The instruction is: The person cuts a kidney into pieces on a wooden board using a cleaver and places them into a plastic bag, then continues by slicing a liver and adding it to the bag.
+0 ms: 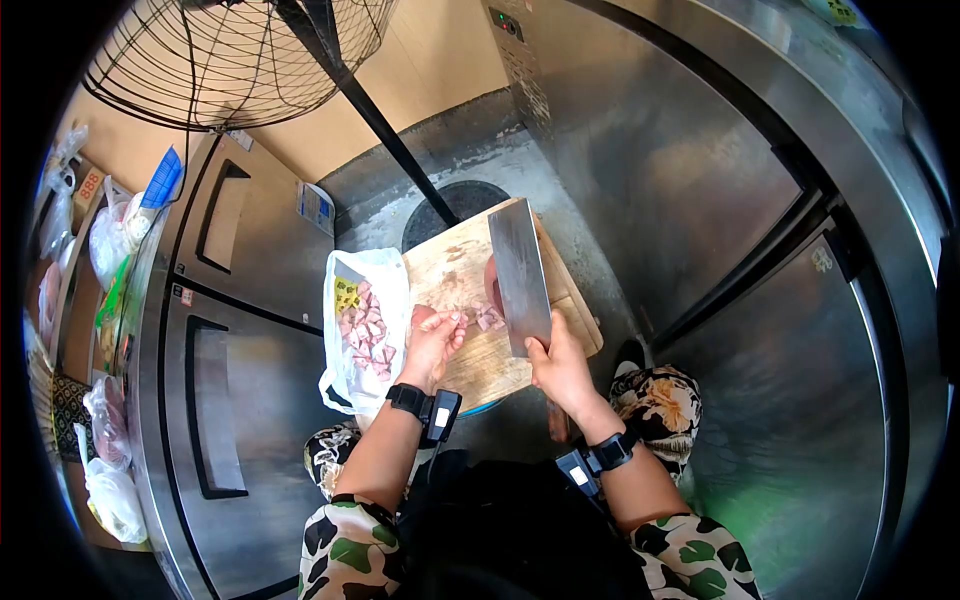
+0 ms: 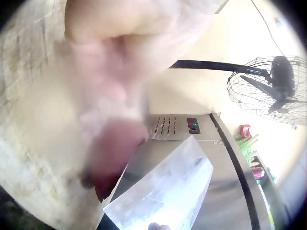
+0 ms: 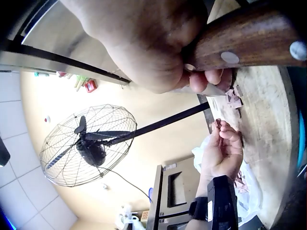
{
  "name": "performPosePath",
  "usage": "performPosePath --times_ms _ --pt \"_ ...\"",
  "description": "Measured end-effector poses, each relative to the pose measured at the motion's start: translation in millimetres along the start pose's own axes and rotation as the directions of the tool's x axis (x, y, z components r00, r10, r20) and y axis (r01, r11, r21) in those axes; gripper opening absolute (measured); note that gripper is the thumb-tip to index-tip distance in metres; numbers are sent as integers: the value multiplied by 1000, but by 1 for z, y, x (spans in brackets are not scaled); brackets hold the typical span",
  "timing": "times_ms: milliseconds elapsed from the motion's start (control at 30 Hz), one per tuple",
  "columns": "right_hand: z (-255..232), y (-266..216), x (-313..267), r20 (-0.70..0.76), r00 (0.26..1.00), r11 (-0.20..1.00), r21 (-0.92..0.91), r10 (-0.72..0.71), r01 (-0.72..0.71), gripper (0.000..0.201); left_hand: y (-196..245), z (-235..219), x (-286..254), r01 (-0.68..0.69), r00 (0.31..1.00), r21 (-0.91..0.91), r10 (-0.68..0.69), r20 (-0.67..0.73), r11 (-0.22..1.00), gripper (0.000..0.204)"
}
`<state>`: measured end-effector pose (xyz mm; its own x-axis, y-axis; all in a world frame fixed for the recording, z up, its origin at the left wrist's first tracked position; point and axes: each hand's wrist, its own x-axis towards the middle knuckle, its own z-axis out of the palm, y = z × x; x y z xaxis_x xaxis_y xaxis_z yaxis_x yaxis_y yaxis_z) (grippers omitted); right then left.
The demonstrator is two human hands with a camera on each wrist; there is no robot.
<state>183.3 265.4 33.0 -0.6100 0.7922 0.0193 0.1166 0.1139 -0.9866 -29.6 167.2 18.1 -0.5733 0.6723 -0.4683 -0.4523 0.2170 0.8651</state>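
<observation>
My right hand point(image 1: 562, 372) grips a cleaver by its riveted wooden handle point(image 3: 249, 43). Its broad steel blade point(image 1: 520, 270) stands on edge over the wooden cutting board point(image 1: 455, 262). Partly hidden behind the blade is a larger chunk of red meat point(image 1: 491, 280), blurred in the left wrist view. Small cut pieces of pink meat point(image 1: 488, 318) lie beside the blade. Left of it, my left hand point(image 1: 432, 350) is over the board with fingers curled, thumb and fingertips pinching a small piece of meat point(image 3: 219, 128). An open white plastic bag point(image 1: 392, 275) holds several meat pieces.
The board's far corner lies near the black fan stand point(image 1: 390, 140). Steel refrigerators point(image 1: 240, 350) are close on the left, with another steel cabinet point(image 1: 660, 150) on the right. Bagged goods point(image 1: 115, 500) sit at far left. The person's knees flank the board.
</observation>
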Motion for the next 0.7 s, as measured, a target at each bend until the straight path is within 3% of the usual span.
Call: performPosePath --times_ms 133,233,333,433,467,567,700 --pt "-2 -4 0 5 1000 1000 -5 -3 3 28 -7 0 14 -25 1000 36 26 -13 999 9" --pt "-6 -13 -1 26 994 993 49 106 -107 36 -6 11 19 -25 996 202 41 -75 979 12" --pt "-3 -5 1 -4 1000 1000 20 -1 1 27 -5 22 14 -163 980 390 196 -46 906 10" --pt "-3 -10 0 13 999 997 74 33 -34 27 -34 9 30 -416 878 719 452 158 557 16" --pt "-3 -10 0 12 999 997 64 37 -38 27 -42 13 30 -385 887 722 446 118 575 21" --pt "-2 -9 -1 8 999 999 39 37 -37 26 -26 38 10 -374 820 871 552 150 320 21" --pt "-1 -6 -1 -3 1000 1000 19 17 -17 25 -26 39 9 -392 821 850 551 150 352 20"
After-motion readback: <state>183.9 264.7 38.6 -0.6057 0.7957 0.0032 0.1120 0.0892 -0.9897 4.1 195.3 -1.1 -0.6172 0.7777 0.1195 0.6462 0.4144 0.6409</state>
